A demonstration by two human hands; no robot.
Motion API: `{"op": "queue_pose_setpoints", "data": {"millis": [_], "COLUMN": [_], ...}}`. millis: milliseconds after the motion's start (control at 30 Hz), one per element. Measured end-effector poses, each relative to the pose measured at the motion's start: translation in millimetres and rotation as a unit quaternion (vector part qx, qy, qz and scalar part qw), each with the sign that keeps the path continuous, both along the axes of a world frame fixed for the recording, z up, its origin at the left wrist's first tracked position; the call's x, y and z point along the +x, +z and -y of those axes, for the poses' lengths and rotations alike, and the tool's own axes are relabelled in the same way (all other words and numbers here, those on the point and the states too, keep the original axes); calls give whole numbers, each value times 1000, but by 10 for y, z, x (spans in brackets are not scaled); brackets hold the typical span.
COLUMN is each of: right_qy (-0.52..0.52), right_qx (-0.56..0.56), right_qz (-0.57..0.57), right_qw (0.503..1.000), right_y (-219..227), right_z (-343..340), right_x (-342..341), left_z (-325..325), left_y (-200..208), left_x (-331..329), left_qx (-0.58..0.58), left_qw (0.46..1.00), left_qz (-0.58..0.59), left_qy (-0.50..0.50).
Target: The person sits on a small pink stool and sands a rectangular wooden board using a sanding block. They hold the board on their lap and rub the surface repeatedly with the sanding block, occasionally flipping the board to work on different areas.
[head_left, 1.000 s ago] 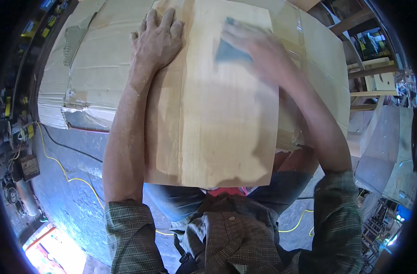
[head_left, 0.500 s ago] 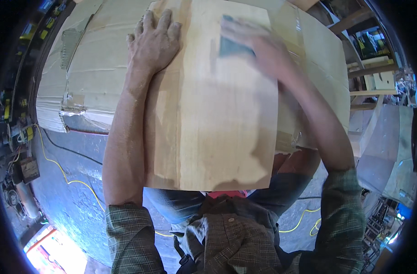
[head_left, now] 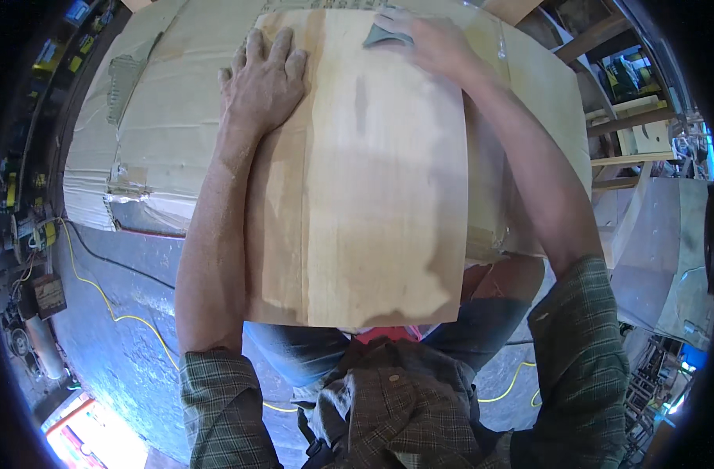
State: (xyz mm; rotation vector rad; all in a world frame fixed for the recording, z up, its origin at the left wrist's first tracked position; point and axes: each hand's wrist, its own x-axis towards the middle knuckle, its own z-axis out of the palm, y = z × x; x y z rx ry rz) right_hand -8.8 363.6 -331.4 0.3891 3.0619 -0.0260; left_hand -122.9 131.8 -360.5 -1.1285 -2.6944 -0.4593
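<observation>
A pale wooden board (head_left: 384, 203) lies in front of me, its near end jutting out over my lap. My left hand (head_left: 264, 84) rests on the board's left side with its fingers spread, dusty and holding nothing. At the far end, my right hand (head_left: 431, 43) presses a folded piece of grey-green sandpaper (head_left: 388, 37) against the wood. The fingers of that hand partly cover the sandpaper. A dark smudge (head_left: 361, 105) marks the board's surface below it.
Flattened cardboard (head_left: 169, 117) covers the worktop under the board. A yellow cord (head_left: 107, 297) and a dark cable run across the grey floor. Wooden shelving (head_left: 634, 117) stands at the right, and tools crowd the left edge.
My right hand has slid the sandpaper away from me to the board's far end. My left hand stays on the left side; the board has shifted slightly.
</observation>
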Motion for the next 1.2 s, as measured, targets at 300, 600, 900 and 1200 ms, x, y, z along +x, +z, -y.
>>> {"op": "queue_pose_setpoints", "data": {"millis": [300,600,900,1200], "right_qy": [200,64,153,231], "right_qx": [65,63,8,47], "right_qz": [-78,-63,-170,-88], "right_qw": [974,994,973,968], "right_y": [117,146,-76,118], "right_z": [1011,578,408,1266], "right_x": [1131,295,579,1247], "left_z": [121,109,52,149], "left_y": [-17,9,58,-42], "left_x": [13,-1,46,-7], "left_qx": [2,-6,-14,-3], "left_qw": [1000,1000,999,1000], "left_qz": [7,22,26,17], "left_qy": [28,16,17,26]}}
